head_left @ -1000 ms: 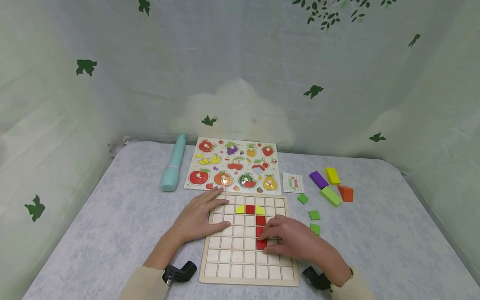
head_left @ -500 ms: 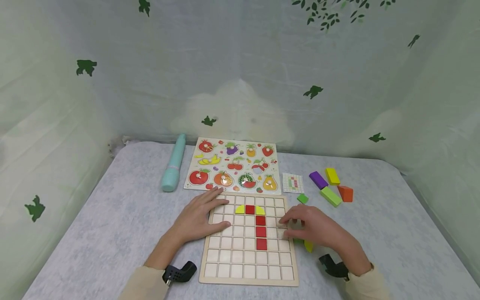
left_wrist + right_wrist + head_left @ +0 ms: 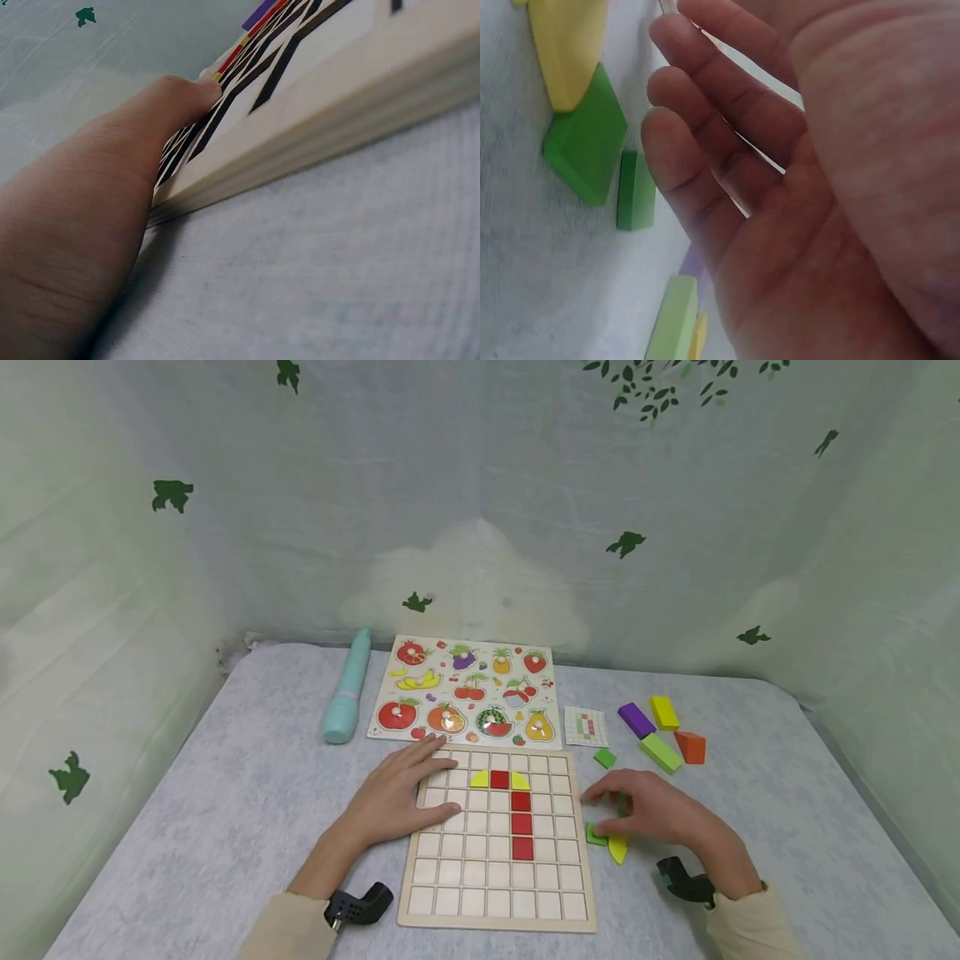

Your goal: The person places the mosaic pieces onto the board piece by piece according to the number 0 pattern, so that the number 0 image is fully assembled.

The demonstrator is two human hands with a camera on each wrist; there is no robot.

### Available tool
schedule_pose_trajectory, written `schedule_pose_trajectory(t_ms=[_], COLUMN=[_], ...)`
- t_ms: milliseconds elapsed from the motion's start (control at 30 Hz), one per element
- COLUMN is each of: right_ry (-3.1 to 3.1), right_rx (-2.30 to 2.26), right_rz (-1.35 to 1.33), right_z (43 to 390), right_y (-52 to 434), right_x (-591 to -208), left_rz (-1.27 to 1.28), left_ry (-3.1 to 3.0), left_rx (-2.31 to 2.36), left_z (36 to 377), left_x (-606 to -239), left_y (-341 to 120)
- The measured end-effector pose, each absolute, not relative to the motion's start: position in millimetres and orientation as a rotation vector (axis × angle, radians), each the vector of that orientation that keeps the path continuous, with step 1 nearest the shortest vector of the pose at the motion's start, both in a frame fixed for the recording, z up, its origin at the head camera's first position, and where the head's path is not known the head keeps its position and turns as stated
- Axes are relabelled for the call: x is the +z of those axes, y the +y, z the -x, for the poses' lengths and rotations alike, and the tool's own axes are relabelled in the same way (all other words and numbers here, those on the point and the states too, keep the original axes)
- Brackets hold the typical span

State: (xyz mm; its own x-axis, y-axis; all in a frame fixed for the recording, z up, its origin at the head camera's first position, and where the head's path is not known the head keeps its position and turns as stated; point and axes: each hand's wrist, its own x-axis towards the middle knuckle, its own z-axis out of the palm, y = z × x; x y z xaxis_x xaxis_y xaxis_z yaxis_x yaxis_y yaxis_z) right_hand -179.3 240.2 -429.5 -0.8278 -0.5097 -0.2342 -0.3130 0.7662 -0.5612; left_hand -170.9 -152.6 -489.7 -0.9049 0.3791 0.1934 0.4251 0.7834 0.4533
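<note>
A wooden grid board [image 3: 450, 924] carries yellow quarter-round tiles [image 3: 480, 779] and several red square tiles [image 3: 522, 824] in its cells. Flat on its left side rests my left hand [image 3: 402, 793], its thumb over the board's edge in the left wrist view. Just off the right edge hovers my right hand [image 3: 652, 810], thumb and forefinger apart. Its thumb tip is at a green square tile [image 3: 595, 834]; whether it touches I cannot tell. Beside it lies a yellow curved tile [image 3: 617, 850], partly under the hand. In the right wrist view loosely bent fingers [image 3: 676, 154] hold nothing visible, near green tiles [image 3: 589, 142].
Behind the board lies a fruit puzzle [image 3: 465, 691], with a turquoise bottle-shaped object [image 3: 347, 689] on its left. To its right are a small pattern card [image 3: 586, 727], another green tile [image 3: 605, 757], and purple [image 3: 637, 720], yellow [image 3: 664, 713], light green [image 3: 662, 752] and orange [image 3: 691, 747] blocks.
My right hand has left the red tiles on the board and moved right, past the board's edge, to the green and yellow tiles. My left hand has stayed where it was.
</note>
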Motion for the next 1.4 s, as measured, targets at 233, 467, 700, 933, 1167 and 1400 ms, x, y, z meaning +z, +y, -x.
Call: schedule_pose_trajectory(t_ms=[233,467,700,933,1167,1400], right_ry=[2.502,2.460,2.486,2.577,2.665,2.686], right_rx=[-0.740,-0.729,-0.725,-0.673,-0.662,-0.649], right_rz=[0.633,0.609,0.720,0.724,0.712,0.699], right_z=[178.1,179.9,183.5,186.3,188.5,187.8], right_y=[258.3,266.7,265.6,268.1,265.9,260.3], right_x=[-427.4,-426.1,-427.2,-429.9,-434.8,-437.5], left_rz=[0.662,0.660,0.657,0.658,0.661,0.660], left_ry=[-2.874,-2.870,-2.872,-2.861,-2.865,-2.865], left_rx=[-0.763,-0.770,-0.762,-0.781,-0.792,-0.778], left_z=[170.9,170.3,169.8,169.5,169.6,170.1], left_x=[-488.6,-486.0,-487.1,-487.7,-488.3,-489.0], left_y=[-150.7,-150.9,-151.9,-152.0,-152.2,-152.0])
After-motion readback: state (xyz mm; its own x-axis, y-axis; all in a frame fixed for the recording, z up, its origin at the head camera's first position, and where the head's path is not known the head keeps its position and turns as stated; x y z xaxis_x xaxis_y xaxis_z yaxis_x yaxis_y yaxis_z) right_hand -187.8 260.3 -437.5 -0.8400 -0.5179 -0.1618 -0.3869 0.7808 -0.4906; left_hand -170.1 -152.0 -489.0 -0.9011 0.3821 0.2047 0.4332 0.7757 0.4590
